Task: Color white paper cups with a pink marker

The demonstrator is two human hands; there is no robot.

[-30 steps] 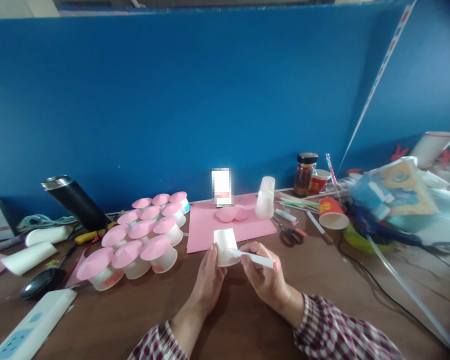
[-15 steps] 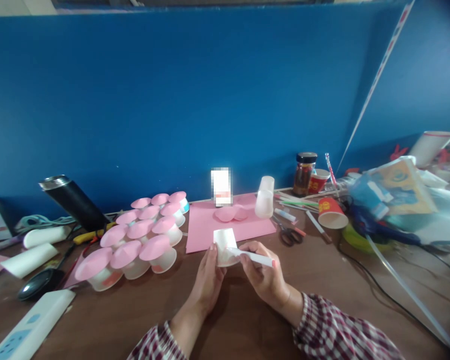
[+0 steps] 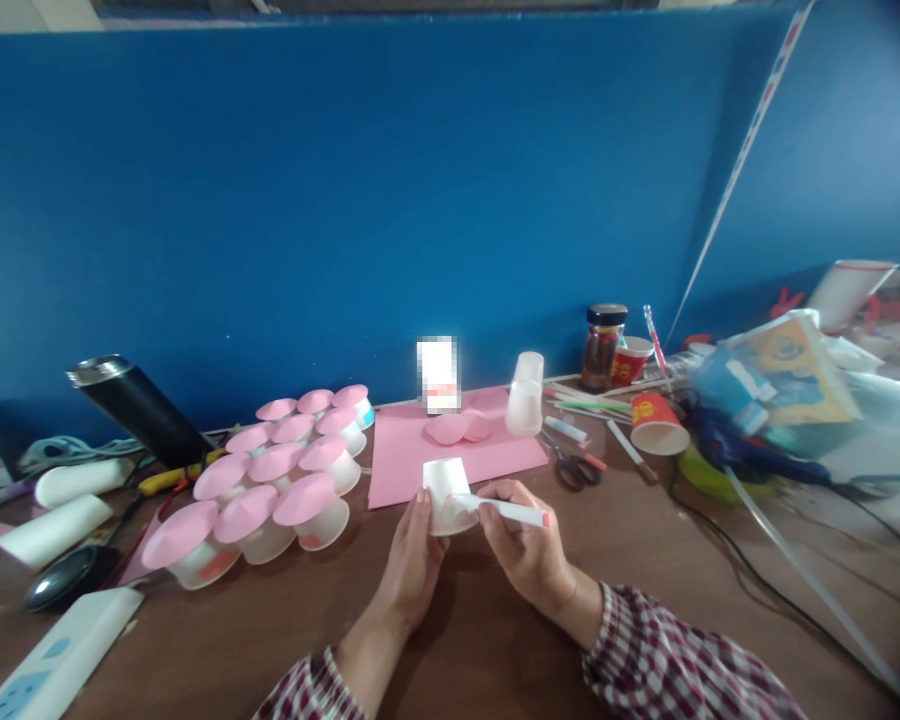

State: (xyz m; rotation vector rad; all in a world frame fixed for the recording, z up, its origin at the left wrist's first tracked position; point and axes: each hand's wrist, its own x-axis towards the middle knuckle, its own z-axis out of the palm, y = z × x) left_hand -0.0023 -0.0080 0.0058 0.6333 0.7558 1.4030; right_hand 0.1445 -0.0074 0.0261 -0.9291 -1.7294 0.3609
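Observation:
A small white paper cup (image 3: 445, 488) is held upside down just above the brown table, in front of the pink paper sheet (image 3: 405, 455). My left hand (image 3: 412, 565) grips the cup from its left side. My right hand (image 3: 525, 550) holds a white marker pen (image 3: 504, 511) with a red end, its tip resting against the cup's lower rim. Both wrists wear plaid sleeves.
Several white cups topped with pink paper discs (image 3: 270, 480) stand to the left. A black flask (image 3: 139, 405), paper rolls (image 3: 52, 530) and a power strip (image 3: 52, 655) lie further left. Clear stacked cups (image 3: 526, 395), scissors (image 3: 570, 465), a jar (image 3: 601, 347), red cups (image 3: 656, 423) and clutter sit right.
The hands, cup and pen keep the same hold. The view has shifted slightly, so everything sits a little further left.

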